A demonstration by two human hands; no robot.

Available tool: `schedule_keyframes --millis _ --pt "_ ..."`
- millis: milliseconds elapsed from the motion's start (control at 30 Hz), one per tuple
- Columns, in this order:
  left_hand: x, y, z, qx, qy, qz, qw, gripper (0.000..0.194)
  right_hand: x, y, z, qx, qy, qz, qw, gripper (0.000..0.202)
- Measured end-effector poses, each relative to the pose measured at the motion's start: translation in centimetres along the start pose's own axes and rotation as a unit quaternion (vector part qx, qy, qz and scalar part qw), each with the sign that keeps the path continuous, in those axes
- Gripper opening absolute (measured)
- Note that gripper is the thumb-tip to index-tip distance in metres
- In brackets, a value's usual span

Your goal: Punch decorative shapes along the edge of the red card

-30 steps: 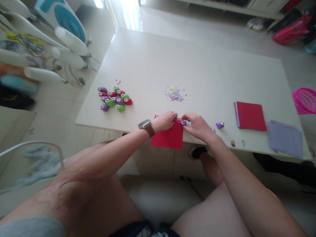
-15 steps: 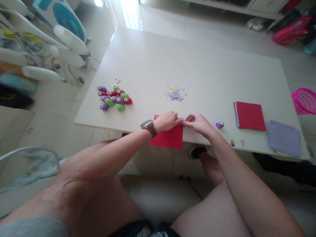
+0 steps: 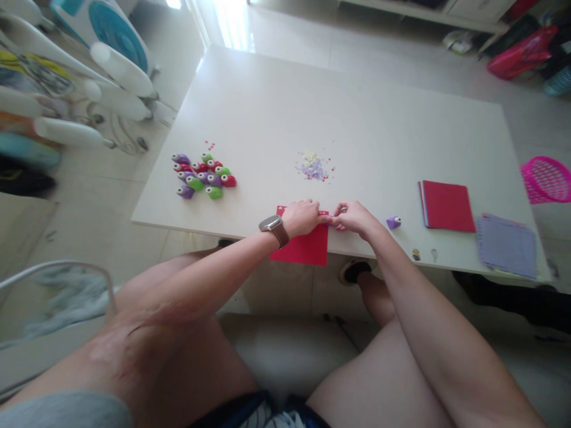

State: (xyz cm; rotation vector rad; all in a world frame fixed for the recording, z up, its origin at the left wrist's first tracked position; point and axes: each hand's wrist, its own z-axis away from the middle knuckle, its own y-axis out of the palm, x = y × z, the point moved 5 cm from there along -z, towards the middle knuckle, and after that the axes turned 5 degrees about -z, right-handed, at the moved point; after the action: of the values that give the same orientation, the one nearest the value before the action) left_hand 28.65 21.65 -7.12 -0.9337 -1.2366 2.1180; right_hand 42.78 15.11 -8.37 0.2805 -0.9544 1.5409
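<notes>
A red sheet of paper (image 3: pixel 307 245) lies at the table's front edge, its lower part sticking out past it. Small punched shapes show along its far edge. My left hand (image 3: pixel 304 217) rests over the sheet, its fingers together and pressing on it, the thumb side near its right corner. At that corner my right hand (image 3: pixel 352 216) has its fingers closed around a small purple craft punch, mostly hidden by them. Another purple craft punch (image 3: pixel 394 222) stands just right of my right hand.
Several purple, green and red craft punches (image 3: pixel 194 183) stand at left. Beyond my hands lies a heap of paper confetti (image 3: pixel 314 167). At right are a stack of red paper (image 3: pixel 448 205), purple punched sheets (image 3: pixel 507 246) and two small stickers (image 3: pixel 416 254). A pink basket (image 3: pixel 546 179) is past the table.
The view has shifted slightly. My right fingers have curled in more around the purple punch at the sheet's corner; my left hand stays on the red paper.
</notes>
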Motion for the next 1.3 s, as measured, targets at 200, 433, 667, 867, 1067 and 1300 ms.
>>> schedule_keyframes --millis 200,433,667,867,1067,1300 --pt "0.3 0.2 -0.2 0.001 0.001 0.012 1.000 0.059 0.4 0.0 0.7 0.009 0.025 -0.036 0.999 0.033" --pt "1.3 0.6 0.1 0.014 0.057 0.021 0.998 0.036 0.5 -2.4 1.9 0.017 -0.024 0.027 0.999 0.031" --pt "1.4 0.8 0.7 0.026 0.077 0.001 0.997 0.030 2.0 -1.3 2.3 -0.042 -0.226 0.228 0.946 0.018" --pt "1.7 1.1 0.6 0.017 0.076 -0.002 0.997 0.032 2.0 -2.8 2.4 -0.104 -0.223 0.284 0.927 0.014" --pt "1.7 0.7 0.8 0.023 0.068 0.007 0.997 0.030 0.8 -3.8 2.2 -0.096 -0.191 0.325 0.921 0.013" --pt "2.2 0.0 1.4 0.049 0.056 -0.019 0.997 0.030 2.2 -2.6 3.1 -0.063 -0.248 0.298 0.920 0.030"
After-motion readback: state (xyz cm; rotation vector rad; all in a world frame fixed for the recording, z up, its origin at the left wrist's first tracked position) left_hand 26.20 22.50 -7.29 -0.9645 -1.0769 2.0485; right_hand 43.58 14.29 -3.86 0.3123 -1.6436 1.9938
